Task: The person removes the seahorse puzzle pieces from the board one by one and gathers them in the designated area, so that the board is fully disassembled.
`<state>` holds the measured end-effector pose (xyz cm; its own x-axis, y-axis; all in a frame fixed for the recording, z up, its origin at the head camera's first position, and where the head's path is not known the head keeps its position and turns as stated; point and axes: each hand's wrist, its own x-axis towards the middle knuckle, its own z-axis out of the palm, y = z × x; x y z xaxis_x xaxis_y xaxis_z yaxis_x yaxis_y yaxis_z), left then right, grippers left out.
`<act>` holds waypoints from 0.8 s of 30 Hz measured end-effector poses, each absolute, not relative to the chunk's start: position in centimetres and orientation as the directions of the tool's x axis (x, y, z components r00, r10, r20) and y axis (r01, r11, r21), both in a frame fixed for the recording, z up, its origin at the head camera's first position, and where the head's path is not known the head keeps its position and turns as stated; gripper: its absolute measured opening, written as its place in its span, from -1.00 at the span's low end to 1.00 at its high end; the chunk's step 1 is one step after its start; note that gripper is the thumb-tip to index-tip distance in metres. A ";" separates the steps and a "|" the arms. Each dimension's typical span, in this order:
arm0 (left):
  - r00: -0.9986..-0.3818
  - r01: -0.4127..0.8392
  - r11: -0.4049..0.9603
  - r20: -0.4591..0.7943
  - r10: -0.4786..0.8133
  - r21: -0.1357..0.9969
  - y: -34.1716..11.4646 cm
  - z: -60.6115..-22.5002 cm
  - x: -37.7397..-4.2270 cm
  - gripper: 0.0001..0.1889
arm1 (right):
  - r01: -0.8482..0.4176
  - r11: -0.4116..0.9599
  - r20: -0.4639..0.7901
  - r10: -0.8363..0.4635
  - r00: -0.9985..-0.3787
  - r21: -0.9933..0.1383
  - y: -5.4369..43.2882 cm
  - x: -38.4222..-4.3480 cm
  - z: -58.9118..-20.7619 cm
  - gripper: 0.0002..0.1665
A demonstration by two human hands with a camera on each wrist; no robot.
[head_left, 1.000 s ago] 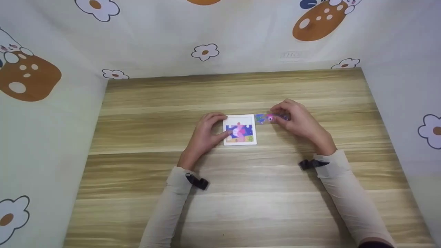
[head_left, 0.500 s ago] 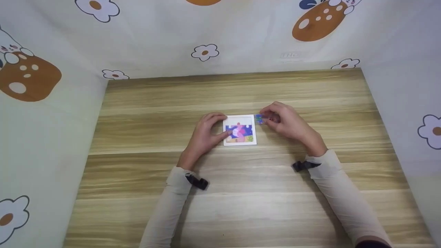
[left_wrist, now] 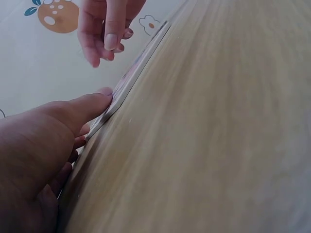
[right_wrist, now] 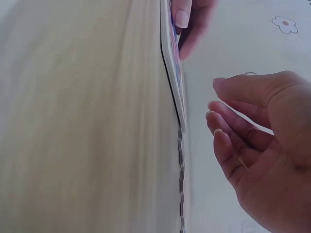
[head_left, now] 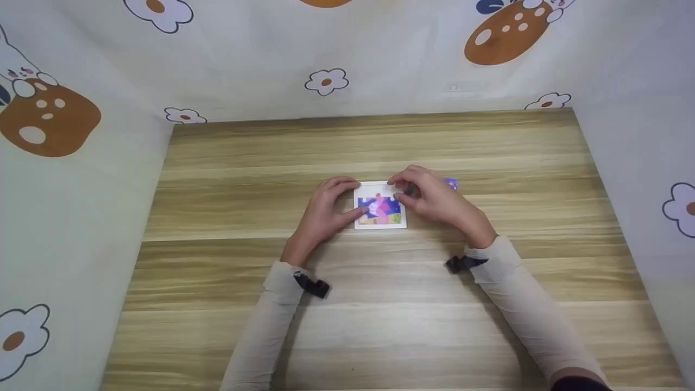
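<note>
Head view — left fingers [head_left: 343, 186] grip puzzle [head_left: 384, 208]; right hand [head_left: 436, 200] overlaps purple piece [head_left: 452, 183] — fingers [head_left: 403, 175] apart.

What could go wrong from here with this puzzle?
The right hand hovers above the loose pieces, so it might knock them about. The left hand holds the frame and overlaps the edge of the fitted pieces; a slip could shift them.

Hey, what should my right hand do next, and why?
Probably pinch one of the loose puzzle pieces beside the frame: your right hand hovers and looks empty, while your left hand holds the frame, whose upper part is unfilled.
</note>
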<state>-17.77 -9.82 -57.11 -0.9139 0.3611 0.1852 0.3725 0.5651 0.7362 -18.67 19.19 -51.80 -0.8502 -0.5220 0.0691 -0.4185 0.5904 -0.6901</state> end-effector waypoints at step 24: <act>-0.882 0.391 0.588 0.106 0.459 0.708 -10.4 -56.5 -17.7 -0.22 | -0.436 0.600 -0.049 -0.622 -0.781 -0.670 14.1 -18.1 -52.1 -0.62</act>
<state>-17.68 -10.38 -56.54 -0.8821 0.4590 0.1060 0.3912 0.5883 0.7077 -18.14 14.12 -52.14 -0.7811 -0.6225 -0.0489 -0.4364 0.6004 -0.6701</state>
